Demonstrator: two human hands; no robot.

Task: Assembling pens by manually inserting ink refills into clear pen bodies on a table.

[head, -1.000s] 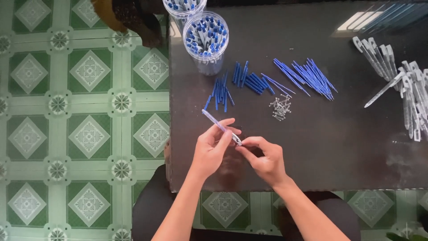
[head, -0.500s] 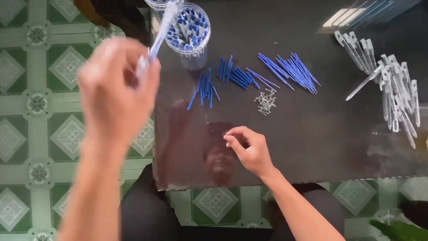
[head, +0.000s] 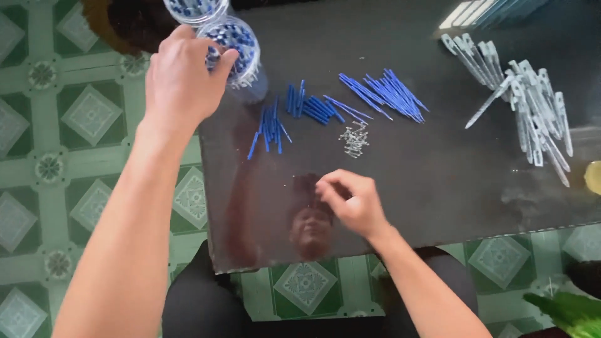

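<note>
My left hand point(head: 181, 81) is raised over the far left corner of the dark glass table point(head: 451, 188). Its curled fingers touch the rim of a clear plastic jar point(head: 244, 59) holding blue-capped pens, and whatever is in the hand is hidden. My right hand point(head: 354, 203) rests on the table near its front edge, fingertips pinched together with nothing visible between them. Beyond it lie a small heap of metal springs point(head: 355, 139), short blue pieces point(head: 269, 128), more blue pieces point(head: 313, 106) and long blue refills point(head: 385, 94).
A pile of clear pen barrels point(head: 532, 106) lies at the far right. A second clear jar point(head: 194, 7) stands behind the first. Green patterned floor tiles point(head: 62, 156) run along the left. A yellow object point(head: 593, 177) sits at the right edge and a green leaf point(head: 570, 310) at the bottom right.
My left hand has carried the assembled pen up from my right hand to the jar at the far left, and the pen is now out of sight. My right hand stayed on the table.
</note>
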